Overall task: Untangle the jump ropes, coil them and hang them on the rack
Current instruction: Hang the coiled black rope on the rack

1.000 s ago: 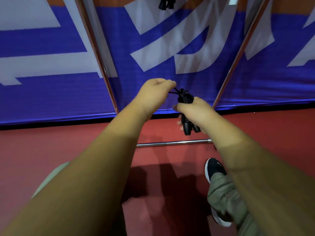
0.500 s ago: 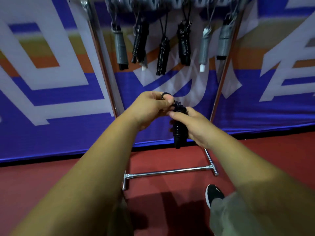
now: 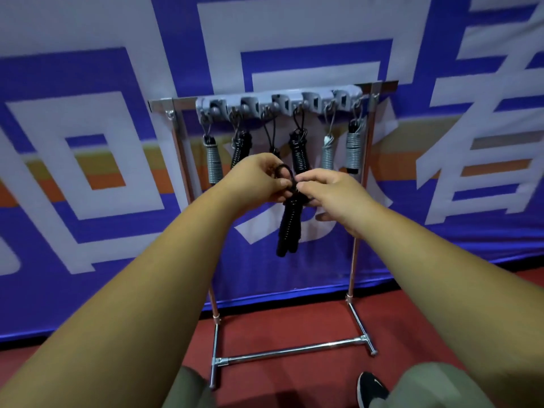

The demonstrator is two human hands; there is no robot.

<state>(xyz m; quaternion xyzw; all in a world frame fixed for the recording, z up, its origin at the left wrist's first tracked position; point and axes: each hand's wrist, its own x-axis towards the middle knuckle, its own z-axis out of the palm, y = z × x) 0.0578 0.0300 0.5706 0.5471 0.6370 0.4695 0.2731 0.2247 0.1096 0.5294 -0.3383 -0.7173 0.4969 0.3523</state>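
Six coiled jump ropes [image 3: 298,154] hang on the chrome rack [image 3: 294,349], from a grey hook strip [image 3: 276,101]: three grey, three black. One more, a black coiled rope [image 3: 290,225], dangles in front of the rack's middle, held at its top by both my hands. Left hand [image 3: 259,178]: fingers curled, pinching its small loop [image 3: 282,166]. Right hand [image 3: 338,195]: fingertips pinching the neck just below. My hands hide the lower end of the third hung rope. One blue-and-white banner [image 3: 88,231] behind; red floor [image 3: 294,319]; one black shoe [image 3: 371,388].
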